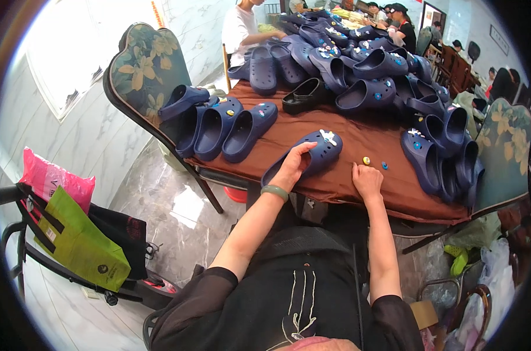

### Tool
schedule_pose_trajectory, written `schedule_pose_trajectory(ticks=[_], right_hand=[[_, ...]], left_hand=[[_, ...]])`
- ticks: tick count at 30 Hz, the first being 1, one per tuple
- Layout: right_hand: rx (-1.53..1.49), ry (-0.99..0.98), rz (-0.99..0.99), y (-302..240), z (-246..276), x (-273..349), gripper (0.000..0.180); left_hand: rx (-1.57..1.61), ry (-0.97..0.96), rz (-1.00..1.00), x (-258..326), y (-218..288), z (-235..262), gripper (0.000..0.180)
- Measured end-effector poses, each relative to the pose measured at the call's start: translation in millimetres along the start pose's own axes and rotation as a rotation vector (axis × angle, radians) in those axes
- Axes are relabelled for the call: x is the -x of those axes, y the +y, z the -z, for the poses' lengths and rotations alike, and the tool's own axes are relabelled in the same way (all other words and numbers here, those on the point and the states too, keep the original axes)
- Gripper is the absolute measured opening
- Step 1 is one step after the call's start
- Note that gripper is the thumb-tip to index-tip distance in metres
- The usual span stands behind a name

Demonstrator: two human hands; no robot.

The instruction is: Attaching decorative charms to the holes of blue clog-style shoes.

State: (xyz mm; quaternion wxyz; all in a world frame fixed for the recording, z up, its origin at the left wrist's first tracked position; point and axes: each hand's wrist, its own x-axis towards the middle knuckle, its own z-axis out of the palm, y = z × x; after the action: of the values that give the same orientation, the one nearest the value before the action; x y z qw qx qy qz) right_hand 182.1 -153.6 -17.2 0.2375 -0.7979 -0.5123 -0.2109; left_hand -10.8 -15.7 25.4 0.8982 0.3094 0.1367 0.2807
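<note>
My left hand (pixel 293 164) grips the side of a navy blue clog (pixel 312 153) lying on the brown tablecloth (pixel 370 143), a white charm on its toe. A green bangle sits on that wrist. My right hand (pixel 366 179) rests on the cloth near the table's front edge, fingers curled, just below a small yellow charm (pixel 366 160) and a small blue charm (pixel 385 165). Whether it pinches anything cannot be made out.
Several navy clogs (pixel 236 130) line the table's left; a big heap of clogs (pixel 359 64) and a black one (pixel 303 95) fill the back and right. Floral chairs (pixel 145 73) flank the table. Other people sit at the far end. Pink and green bags (pixel 78 237) hang left.
</note>
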Motion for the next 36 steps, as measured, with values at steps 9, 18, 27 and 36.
schedule_pose_trajectory(ticks=[9,18,27,36], right_hand=[[-0.008,-0.007,-0.008,1.4,-1.9,-1.5,0.039],[-0.02,-0.007,-0.016,-2.3,1.7,0.5,0.039],[-0.039,-0.22,0.04,13.0,9.0,-14.2,0.035],[0.131,-0.015,0.258,70.4,36.3,-20.8,0.044]], left_hand=[[-0.046,0.039,-0.027,-5.2,-0.4,2.0,0.027],[-0.048,0.056,-0.02,-6.7,-2.7,8.0,0.033],[-0.004,0.007,0.15,-29.2,25.8,-22.7,0.033],[-0.114,0.089,0.184,-47.0,56.0,-20.0,0.028]])
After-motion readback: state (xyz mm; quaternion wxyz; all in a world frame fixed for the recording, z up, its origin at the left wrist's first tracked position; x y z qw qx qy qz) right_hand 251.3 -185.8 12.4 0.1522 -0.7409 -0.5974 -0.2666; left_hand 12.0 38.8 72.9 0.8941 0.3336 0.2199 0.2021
